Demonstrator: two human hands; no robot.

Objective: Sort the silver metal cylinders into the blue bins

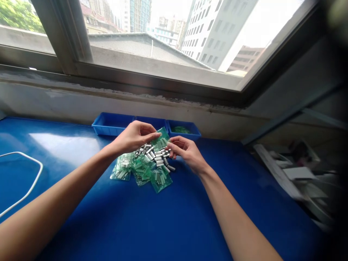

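Note:
A small green plastic bag [162, 140] with several small pieces inside is held up between both hands. My left hand [137, 136] pinches its upper left part between thumb and fingers. On its lower right edge, my right hand [185, 150] has thumb and fingers closed. Beneath the hands, a pile of short silver metal pieces [161, 159] lies loose on the blue table [152, 224]. Several filled green bags [161, 179] lie in front of the pile and to its left, some overlapping.
Three joined blue bins [108, 125] stand behind the pile near the wall; the right one holds green bags [181, 129]. A white cable [34, 185] curves at the left. Blurred items [301, 174] sit beyond the table's right edge. A window is behind.

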